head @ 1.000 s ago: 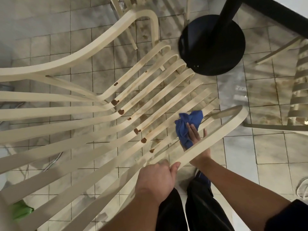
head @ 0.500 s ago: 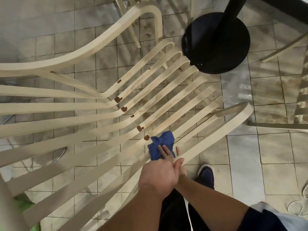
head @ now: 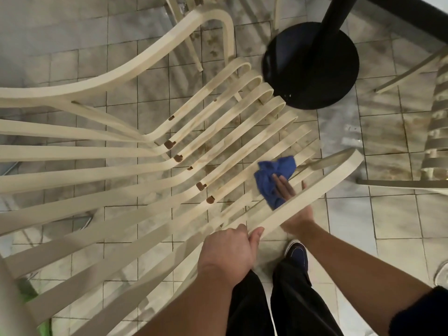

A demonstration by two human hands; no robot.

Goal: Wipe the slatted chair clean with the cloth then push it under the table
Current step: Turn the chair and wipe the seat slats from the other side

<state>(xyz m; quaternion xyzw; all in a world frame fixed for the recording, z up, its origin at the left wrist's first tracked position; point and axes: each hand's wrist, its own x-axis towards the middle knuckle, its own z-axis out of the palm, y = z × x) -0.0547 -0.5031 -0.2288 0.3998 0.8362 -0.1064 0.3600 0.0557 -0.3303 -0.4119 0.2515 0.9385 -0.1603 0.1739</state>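
Left hand (head: 228, 253) gripping chair (head: 242, 132) arm rail, fingers curled round it. Right hand (head: 297, 214) reaching under the rail, straight fingers pressing cloth (head: 268, 177) onto front seat slats. Chair standing just beside table base (head: 310, 69).

The chair (head: 72, 151) is pale cream all over. Its seat slats are smudged with faint brownish streaks, and small rust-brown notches (head: 169, 143) mark where the slats bend. The cloth (head: 271, 175) is plain bright blue. The table base (head: 310, 76) is glossy black, as is its post (head: 337, 10). The floor (head: 400, 214) is light grey square tiles with a grid of darker grout lines, mottled with brown stains. The second chair (head: 438, 141) is the same cream, its slats reading as stripes. The trousers (head: 244, 306) are black. The shoe (head: 298, 255) is navy with a white edge. The sleeve (head: 421, 314) is dark navy. A bright green patch (head: 46, 328) shows at the lower left corner.
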